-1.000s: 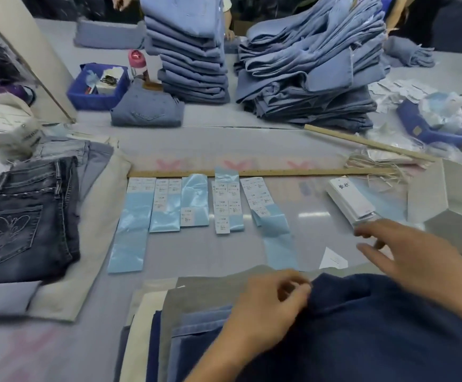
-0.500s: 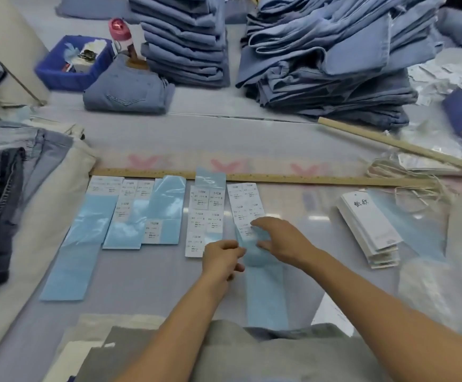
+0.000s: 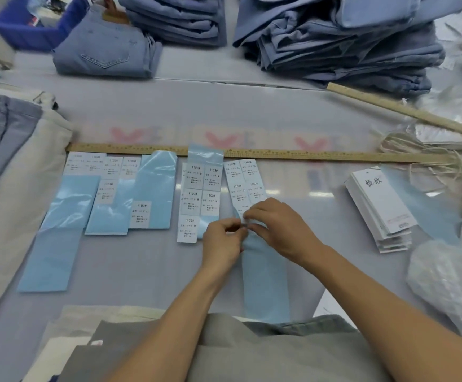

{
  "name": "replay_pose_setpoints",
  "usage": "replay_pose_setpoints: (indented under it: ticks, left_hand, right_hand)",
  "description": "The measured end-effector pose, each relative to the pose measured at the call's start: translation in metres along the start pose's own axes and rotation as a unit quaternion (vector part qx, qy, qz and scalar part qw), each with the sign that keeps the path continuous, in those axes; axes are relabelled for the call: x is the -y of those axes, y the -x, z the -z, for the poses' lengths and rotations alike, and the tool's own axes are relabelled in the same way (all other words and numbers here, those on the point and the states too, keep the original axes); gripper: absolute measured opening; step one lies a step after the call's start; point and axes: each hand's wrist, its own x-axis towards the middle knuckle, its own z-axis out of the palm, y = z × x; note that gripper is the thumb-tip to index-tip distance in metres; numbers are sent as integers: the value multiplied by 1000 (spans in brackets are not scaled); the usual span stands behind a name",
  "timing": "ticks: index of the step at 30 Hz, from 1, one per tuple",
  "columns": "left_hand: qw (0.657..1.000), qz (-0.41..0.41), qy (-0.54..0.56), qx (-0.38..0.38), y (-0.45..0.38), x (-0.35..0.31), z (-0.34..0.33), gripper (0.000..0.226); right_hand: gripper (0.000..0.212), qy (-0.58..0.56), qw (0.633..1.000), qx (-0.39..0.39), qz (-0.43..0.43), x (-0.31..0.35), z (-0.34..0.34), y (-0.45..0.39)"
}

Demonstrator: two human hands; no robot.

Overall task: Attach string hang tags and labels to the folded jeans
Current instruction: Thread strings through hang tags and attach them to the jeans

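Several light-blue backing strips with white size labels lie in a row below a wooden ruler (image 3: 307, 156). My left hand (image 3: 221, 244) and my right hand (image 3: 282, 230) meet at the rightmost XL label strip (image 3: 245, 183). Both pinch a small white label (image 3: 245, 224) at the strip's lower labelled end. The strip's bare blue tail (image 3: 265, 285) runs down toward me. An M label strip (image 3: 200, 194) lies just left of my hands. A stack of white hang tags (image 3: 381, 208) sits to the right. Folded grey jeans (image 3: 251, 351) lie at the near edge under my forearms.
Tall piles of folded blue jeans (image 3: 334, 37) stand at the back, with one folded pair (image 3: 105, 51) at back left. A second ruler (image 3: 406, 108) slants at right above loose string (image 3: 422, 150). Clear plastic bags (image 3: 450, 279) lie at the right; jeans and cloth (image 3: 12, 161) at the left.
Both hands left the dark jeans near me and reached forward to the XL label strip. They now pinch a label there. My view tipped forward over the table.
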Motion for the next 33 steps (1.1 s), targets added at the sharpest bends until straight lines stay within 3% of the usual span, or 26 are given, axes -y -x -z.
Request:
replay_pose_setpoints:
  ticks: [12, 21, 26, 30, 33]
  left_hand:
    - [998, -8, -57, 29, -5, 7, 1, 22]
    - [997, 17, -78, 12, -1, 6, 4, 33]
    - [995, 24, -92, -7, 4, 2, 6, 26]
    - [994, 26, -94, -49, 12, -7, 11, 20]
    - [959, -78, -230, -144, 24, -23, 9, 39]
  right_hand:
    - [14, 44, 998, 47, 8, 2, 0, -3]
    - [5, -157, 979, -20, -128, -1, 0, -6]
    - [15, -293, 904, -137, -281, -25, 58, -13]
    - [14, -228, 929, -123, -266, -49, 126, 20]
    - [15, -236, 914, -182, -276, -61, 165, 71]
